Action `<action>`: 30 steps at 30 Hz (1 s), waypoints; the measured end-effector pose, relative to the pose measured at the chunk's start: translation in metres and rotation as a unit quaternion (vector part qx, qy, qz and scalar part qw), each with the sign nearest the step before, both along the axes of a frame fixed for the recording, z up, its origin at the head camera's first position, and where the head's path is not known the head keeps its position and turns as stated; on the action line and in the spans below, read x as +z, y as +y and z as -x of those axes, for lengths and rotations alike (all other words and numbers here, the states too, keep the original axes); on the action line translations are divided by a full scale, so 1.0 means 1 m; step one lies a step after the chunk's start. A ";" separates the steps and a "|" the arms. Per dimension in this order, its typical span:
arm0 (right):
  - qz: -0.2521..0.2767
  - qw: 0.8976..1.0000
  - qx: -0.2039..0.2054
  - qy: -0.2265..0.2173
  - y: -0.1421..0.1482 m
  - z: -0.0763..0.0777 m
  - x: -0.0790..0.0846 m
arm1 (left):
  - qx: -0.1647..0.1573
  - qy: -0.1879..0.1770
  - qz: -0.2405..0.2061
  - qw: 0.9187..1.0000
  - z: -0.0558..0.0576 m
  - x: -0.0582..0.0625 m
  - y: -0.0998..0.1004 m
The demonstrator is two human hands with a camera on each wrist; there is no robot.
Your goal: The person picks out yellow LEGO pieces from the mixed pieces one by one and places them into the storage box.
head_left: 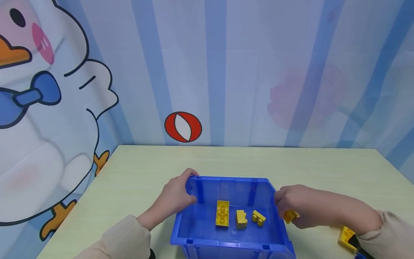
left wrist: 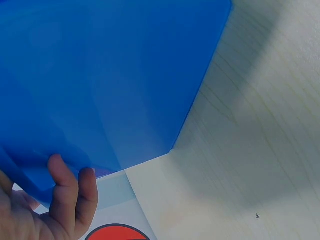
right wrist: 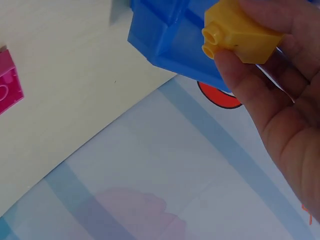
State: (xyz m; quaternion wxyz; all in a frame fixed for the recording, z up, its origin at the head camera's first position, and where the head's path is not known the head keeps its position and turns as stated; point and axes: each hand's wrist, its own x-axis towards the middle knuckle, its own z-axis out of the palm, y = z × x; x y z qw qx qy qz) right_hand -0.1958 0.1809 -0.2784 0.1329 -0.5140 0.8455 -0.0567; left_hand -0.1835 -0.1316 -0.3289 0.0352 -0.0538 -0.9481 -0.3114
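Note:
A blue plastic bin [head_left: 245, 190] stands on the table in front of me, with three yellow toy bricks lying inside: a long one [head_left: 222, 213], a shorter block [head_left: 241, 219] and a small one [head_left: 258, 218]. At the bin's upper left corner my left hand [head_left: 174, 196] grips the rim, thumb inside and fingers outside. In the left wrist view its curled fingers [left wrist: 64, 195] rest against the bin's outer wall [left wrist: 110, 85]. My right hand [head_left: 300, 205] pinches a yellow brick [right wrist: 242, 35] between thumb and fingers, and overlaps the bin's right rim in the head view.
Another yellow brick [head_left: 346, 238] lies on the table [head_left: 155, 162] at the right, partly hidden by my right sleeve [head_left: 388, 233]. A pink brick [right wrist: 10, 85] shows on the table in the right wrist view. Behind the table hangs a printed blue-striped backdrop [head_left: 239, 79].

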 end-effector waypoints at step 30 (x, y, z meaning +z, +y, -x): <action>-0.011 0.998 0.060 0.012 -0.060 0.010 0.005 | -0.002 0.002 0.004 1.000 0.001 0.000 0.001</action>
